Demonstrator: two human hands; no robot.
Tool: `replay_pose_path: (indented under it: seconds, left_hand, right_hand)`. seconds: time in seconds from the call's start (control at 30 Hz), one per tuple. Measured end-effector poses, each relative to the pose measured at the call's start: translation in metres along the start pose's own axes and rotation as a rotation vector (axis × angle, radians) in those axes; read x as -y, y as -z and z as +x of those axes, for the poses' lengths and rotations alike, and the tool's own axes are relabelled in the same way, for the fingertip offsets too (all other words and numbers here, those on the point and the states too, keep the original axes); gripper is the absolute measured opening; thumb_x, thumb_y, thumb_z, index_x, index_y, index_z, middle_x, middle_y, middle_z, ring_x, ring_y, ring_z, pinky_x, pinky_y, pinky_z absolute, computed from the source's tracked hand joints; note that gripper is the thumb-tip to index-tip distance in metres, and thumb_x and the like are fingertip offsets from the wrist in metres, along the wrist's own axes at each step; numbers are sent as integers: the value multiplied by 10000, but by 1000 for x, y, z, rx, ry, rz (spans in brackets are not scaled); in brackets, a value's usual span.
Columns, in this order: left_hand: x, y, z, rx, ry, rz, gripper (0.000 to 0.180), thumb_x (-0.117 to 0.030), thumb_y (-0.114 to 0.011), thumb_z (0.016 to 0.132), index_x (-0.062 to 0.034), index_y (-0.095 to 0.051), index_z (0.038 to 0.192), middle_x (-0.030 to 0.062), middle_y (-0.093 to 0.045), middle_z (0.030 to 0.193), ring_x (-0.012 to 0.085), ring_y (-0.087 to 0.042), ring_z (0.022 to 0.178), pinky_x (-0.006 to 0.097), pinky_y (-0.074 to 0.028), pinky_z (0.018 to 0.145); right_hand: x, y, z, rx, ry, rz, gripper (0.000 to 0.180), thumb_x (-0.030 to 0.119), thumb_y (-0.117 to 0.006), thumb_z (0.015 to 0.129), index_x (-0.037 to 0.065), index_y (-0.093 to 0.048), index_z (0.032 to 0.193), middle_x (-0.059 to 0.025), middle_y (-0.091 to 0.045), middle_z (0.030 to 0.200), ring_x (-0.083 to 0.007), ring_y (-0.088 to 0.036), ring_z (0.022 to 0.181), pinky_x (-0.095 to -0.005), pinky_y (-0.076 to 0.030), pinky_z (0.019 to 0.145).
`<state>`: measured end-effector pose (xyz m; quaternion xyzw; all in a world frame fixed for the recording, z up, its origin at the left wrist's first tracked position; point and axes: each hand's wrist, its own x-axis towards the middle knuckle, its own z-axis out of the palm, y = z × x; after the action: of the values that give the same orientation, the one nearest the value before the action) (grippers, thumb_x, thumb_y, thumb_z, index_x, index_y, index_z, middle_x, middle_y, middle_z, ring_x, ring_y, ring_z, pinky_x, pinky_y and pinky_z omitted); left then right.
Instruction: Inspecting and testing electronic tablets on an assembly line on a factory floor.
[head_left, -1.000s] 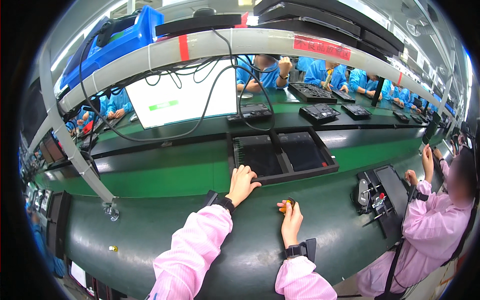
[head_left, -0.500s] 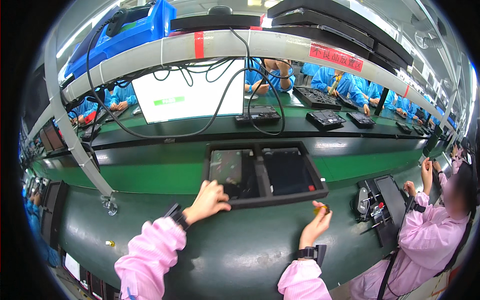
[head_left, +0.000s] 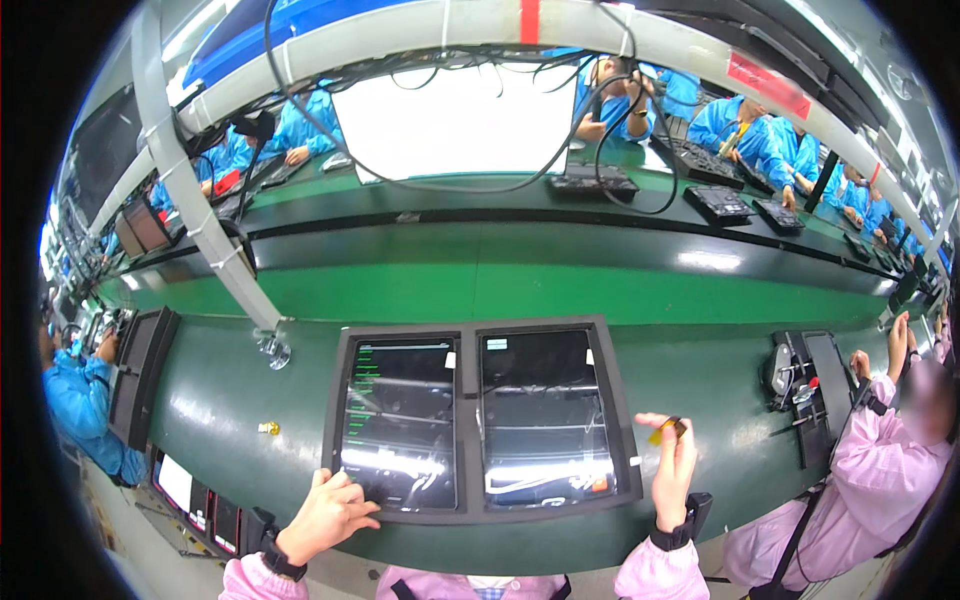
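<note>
At a dark green workbench (head_left: 725, 385), curls the left hand (head_left: 325, 515) against the near left corner of a black two-compartment tray (head_left: 470, 420), with the thumb at the near edge and bent fingers by the side rim; cannot tell whether clamped on it or merely resting. Pinches a small yellow-and-dark piece (head_left: 665, 432) between the thumb and fingers of the right hand (head_left: 675, 480), raised just beside the tray's right side; cannot tell its exact kind. Seen lying flat between both hands, near the front edge of the bench: the tray, with a dark-screened tablet (head_left: 405, 420) in the left compartment, bearing rows of green lines down its left side, and a second tablet (head_left: 540, 425) in the right compartment, black and streaked with reflected light, with an orange mark near its lower right corner. To the left, well apart from the tray, a small yellow item (head_left: 269, 428) and, farther back, a pale post (head_left: 215, 230). To the right, a black fixture (head_left: 815, 400) near a co-worker in pink (head_left: 880, 450). Farther back, a bright white monitor (head_left: 450, 120) behind a looped black cable (head_left: 450, 189), with co-workers in blue (head_left: 715, 120) beyond
</note>
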<state>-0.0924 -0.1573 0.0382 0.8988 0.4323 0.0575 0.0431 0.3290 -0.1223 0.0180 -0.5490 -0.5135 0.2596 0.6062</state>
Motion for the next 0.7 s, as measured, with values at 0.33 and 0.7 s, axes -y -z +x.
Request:
replay_pose_path:
  seconds: [0.33, 0.7]
  left_hand:
    - [-28, 23, 44, -93, -4, -129, 315, -313, -649, 793, -160, -624, 1067, 102, -481, 1194, 297, -408, 1143, 422, -310, 902]
    - [-42, -17, 105, -96, -199, -99, 329, -342, -542, 869, -108, -615, 1089, 153, -408, 1304, 301, -356, 1233, 484, -284, 935]
  right_hand:
    - [15, -28, -57, 272, 75, -658, 167, 75, -391, 935, -29, -501, 1004, -128, -628, 1022, -284, -538, 969, -369, -366, 897]
    - [12, -46, -65, 255, 88, -832, 139, 77, -435, 917, -41, -506, 927, -161, -621, 971, -363, -397, 1223, -433, -315, 929]
